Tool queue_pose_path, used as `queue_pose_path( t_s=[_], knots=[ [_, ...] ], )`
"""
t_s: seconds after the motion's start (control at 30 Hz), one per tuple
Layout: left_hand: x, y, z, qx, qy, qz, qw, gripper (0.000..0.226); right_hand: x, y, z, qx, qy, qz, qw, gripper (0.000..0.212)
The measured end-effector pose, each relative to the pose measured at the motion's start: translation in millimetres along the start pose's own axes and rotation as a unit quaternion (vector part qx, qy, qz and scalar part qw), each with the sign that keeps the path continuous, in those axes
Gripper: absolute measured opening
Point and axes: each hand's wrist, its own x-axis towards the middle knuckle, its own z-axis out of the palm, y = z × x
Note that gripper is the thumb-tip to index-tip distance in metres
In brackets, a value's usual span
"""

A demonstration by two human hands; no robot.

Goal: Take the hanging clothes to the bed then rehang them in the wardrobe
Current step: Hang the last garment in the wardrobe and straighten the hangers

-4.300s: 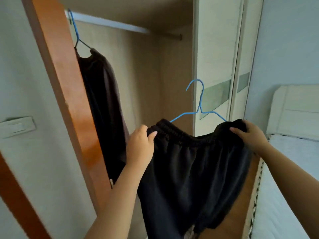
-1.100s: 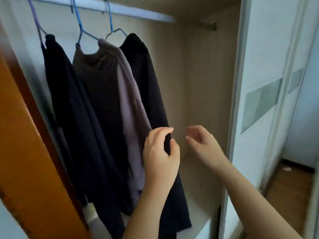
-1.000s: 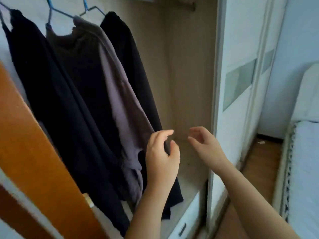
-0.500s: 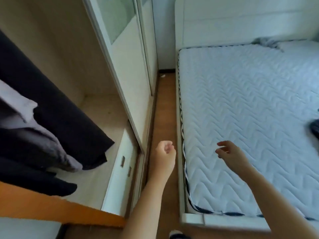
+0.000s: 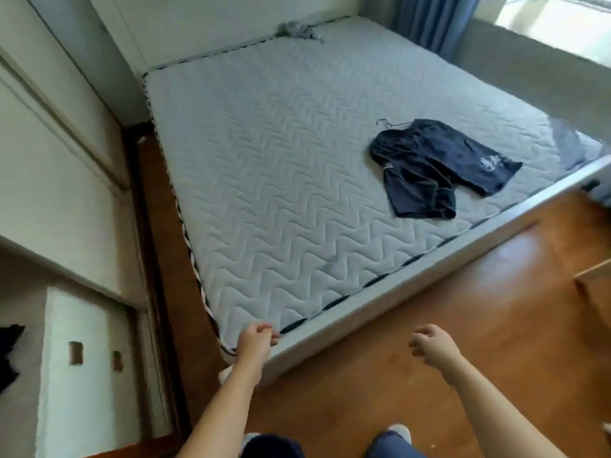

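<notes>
A pair of dark navy shorts [image 5: 433,166] with a white print lies flat on the right side of the quilted bed [image 5: 281,180], on a thin wire hanger [image 5: 391,123] that sticks out at its waistband. My left hand [image 5: 256,340] hovers at the bed's near corner, fingers curled closed with nothing in them. My right hand [image 5: 433,348] hangs over the wooden floor, fingers loosely apart and empty. Both hands are far from the shorts. The wardrobe [image 5: 59,200] stands at the left, with a bit of dark hanging cloth [image 5: 8,352] at its edge.
White wardrobe drawers [image 5: 89,365] with cut-out handles sit at the lower left. A grey cloth [image 5: 299,29] lies crumpled at the head of the bed. Blue curtains [image 5: 429,18] hang at the far right. Wooden floor [image 5: 429,309] surrounds the bed, and my knees show at the bottom.
My view has swung from the wardrobe's hung clothes to the bed. Both empty hands came away from the hanging garments and dropped low. The navy shorts on the bed came into sight.
</notes>
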Motion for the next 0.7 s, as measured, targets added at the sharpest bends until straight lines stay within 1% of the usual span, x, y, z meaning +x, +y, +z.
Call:
queue_pose_path(
  t_s=[0.1,0.2,0.3,0.37,0.43,0.57,0.63,0.7],
  knots=[
    [-19.3,-1.4,93.6,0.014,-0.055,-0.044,0.997,0.017,7.3,68.7,-85.0,0.04,0.04,0.06,0.997,0.017],
    [-45.7,1.7,177.2,0.054,-0.108,-0.087,0.989,0.017,1.2,135.0,-163.5,0.103,0.096,0.124,0.982,0.016],
    [-69.4,11.9,242.2,0.1,-0.15,-0.119,0.976,0.016,-6.5,192.1,-220.6,0.166,0.148,0.178,0.959,0.012],
    [-76.5,21.9,277.0,0.133,-0.178,-0.114,0.968,0.013,-8.8,221.8,-243.8,0.2,0.163,0.201,0.945,0.013],
    [-76.3,34.0,306.7,0.159,-0.194,-0.099,0.963,0.015,-5.9,243.2,-259.2,0.244,0.175,0.226,0.927,0.015],
    [-61.0,64.8,361.9,0.185,-0.208,-0.085,0.957,0.022,14.4,261.9,-278.1,0.307,0.191,0.274,0.891,0.014],
    [-45.6,80.6,394.3,0.183,-0.212,-0.087,0.956,0.028,34.8,261.1,-286.8,0.325,0.188,0.289,0.881,0.013],
    [-27.6,97.6,429.8,0.175,-0.218,-0.098,0.955,0.033,65.0,251.0,-303.7,0.324,0.181,0.294,0.881,0.014]
  ],
)
